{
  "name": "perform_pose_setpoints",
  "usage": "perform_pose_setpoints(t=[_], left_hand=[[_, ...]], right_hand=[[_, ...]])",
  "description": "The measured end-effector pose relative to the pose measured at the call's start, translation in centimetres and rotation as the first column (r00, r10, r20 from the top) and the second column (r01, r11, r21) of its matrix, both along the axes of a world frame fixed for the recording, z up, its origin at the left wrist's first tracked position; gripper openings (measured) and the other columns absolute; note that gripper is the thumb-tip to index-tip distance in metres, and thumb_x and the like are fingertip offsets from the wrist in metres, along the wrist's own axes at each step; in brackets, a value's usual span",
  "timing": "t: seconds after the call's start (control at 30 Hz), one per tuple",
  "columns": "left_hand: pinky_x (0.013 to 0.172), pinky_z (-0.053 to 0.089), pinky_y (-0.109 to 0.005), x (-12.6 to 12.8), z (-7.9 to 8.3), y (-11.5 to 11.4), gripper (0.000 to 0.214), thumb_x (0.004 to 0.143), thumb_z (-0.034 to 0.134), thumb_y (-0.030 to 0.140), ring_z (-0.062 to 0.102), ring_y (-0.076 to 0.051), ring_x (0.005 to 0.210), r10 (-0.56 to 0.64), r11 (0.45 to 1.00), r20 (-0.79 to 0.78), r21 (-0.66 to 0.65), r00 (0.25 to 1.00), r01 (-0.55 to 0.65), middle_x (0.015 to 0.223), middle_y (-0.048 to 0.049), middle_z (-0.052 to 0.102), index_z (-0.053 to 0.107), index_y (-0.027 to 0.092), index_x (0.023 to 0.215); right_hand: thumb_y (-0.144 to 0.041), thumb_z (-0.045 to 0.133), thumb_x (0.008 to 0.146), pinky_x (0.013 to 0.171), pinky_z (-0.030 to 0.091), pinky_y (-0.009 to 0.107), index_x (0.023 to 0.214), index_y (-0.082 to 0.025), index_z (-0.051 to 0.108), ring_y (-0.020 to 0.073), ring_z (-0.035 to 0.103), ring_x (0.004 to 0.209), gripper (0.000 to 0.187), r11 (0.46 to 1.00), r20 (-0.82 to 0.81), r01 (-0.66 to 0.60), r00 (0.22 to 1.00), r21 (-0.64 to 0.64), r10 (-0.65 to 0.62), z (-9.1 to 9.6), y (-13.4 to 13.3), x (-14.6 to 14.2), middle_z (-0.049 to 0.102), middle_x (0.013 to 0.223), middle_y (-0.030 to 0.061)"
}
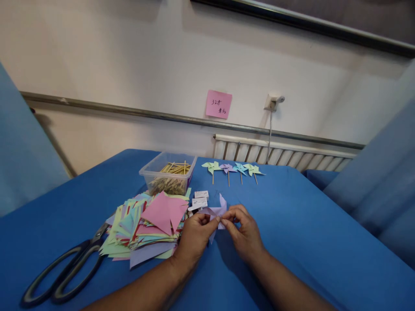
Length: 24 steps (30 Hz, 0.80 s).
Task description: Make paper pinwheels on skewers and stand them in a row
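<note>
A light purple paper pinwheel [221,208] is held up just above the blue table, its blades folded in. My left hand [196,235] grips it from the left, thumb in front near the middle. Thumb and forefinger of my right hand [243,231] are pinched together at the pinwheel's centre; whatever lies between these fingertips is too small to make out. Close beyond my left hand are small white boxes [199,202]. To its left lies a heap of cut coloured paper squares [142,229], with a pink piece [164,211] on top.
Large dark-handled scissors [69,270] lie at the left beside the paper. A clear plastic box [145,175] of short wooden sticks [175,168] stands behind the heap. Several pinwheels on sticks [228,168] lie in a row at the far table edge, before a radiator [253,151].
</note>
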<state>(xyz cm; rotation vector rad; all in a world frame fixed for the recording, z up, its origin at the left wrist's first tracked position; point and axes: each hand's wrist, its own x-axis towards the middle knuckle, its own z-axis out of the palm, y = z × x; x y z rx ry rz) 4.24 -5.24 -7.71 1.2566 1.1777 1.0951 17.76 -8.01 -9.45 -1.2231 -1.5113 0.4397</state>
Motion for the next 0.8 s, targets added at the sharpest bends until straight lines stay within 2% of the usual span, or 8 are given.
perform_pose_setpoints(t=[0.13, 0.27, 0.5, 0.6, 0.8], left_hand=[[0.042, 0.029, -0.019, 0.02, 0.17, -0.12, 0.024, 0.057, 0.072, 0.034, 0.040, -0.008, 0.046, 0.011, 1.000, 0.017, -0.014, 1.000, -0.011, 0.049, 0.0049, 0.049, 0.059, 0.016, 0.053], [0.044, 0.031, -0.019, 0.08, -0.11, -0.03, 0.022, 0.057, 0.072, 0.033, 0.042, -0.009, 0.048, 0.019, 1.000, 0.039, -0.006, 0.999, -0.019, 0.050, 0.0051, 0.049, 0.060, 0.016, 0.054], [0.044, 0.031, -0.019, 0.14, -0.26, 0.09, 0.023, 0.057, 0.073, 0.031, 0.041, -0.008, 0.046, 0.024, 1.000, 0.055, -0.009, 0.998, -0.023, 0.047, 0.0057, 0.049, 0.058, 0.017, 0.050], [0.046, 0.034, -0.019, 0.07, -0.25, 0.15, 0.020, 0.057, 0.074, 0.032, 0.046, -0.010, 0.049, 0.015, 1.000, 0.061, -0.015, 0.998, -0.015, 0.050, 0.0039, 0.055, 0.062, 0.016, 0.054], [0.052, 0.041, -0.021, -0.08, -0.64, 0.45, 0.022, 0.059, 0.072, 0.035, 0.055, -0.013, 0.055, -0.009, 0.998, 0.084, -0.055, 0.996, 0.013, 0.059, 0.0001, 0.063, 0.066, 0.015, 0.064]], right_hand=[[-0.016, 0.056, 0.080, 0.066, 0.046, 0.026, 0.080, -0.021, 0.064, 0.0155, 0.055, 0.074, 0.010, 0.999, 0.052, 0.004, 0.999, 0.051, -0.007, 0.09, -0.29, -0.01, 0.057, 0.081, 0.0026], [-0.013, 0.054, 0.082, 0.070, 0.046, 0.028, 0.087, -0.021, 0.064, 0.0170, 0.056, 0.078, 0.014, 0.994, 0.214, -0.002, 0.977, 0.111, -0.022, 0.54, -0.64, -0.01, 0.058, 0.084, 0.0048], [-0.012, 0.052, 0.082, 0.072, 0.042, 0.031, 0.085, -0.020, 0.061, 0.0194, 0.055, 0.078, 0.011, 0.992, 0.416, 0.062, 0.903, 0.111, -0.103, 0.69, -0.82, -0.17, 0.060, 0.081, 0.0050], [-0.012, 0.052, 0.082, 0.072, 0.042, 0.030, 0.084, -0.020, 0.060, 0.0188, 0.056, 0.078, 0.012, 0.992, 0.395, 0.067, 0.913, 0.110, -0.106, 0.53, -0.81, -0.17, 0.061, 0.081, 0.0042], [-0.013, 0.051, 0.083, 0.072, 0.043, 0.029, 0.087, -0.021, 0.062, 0.0174, 0.058, 0.079, 0.014, 0.996, 0.243, 0.033, 0.969, 0.084, -0.052, 0.29, -0.65, 0.07, 0.062, 0.083, 0.0042]])
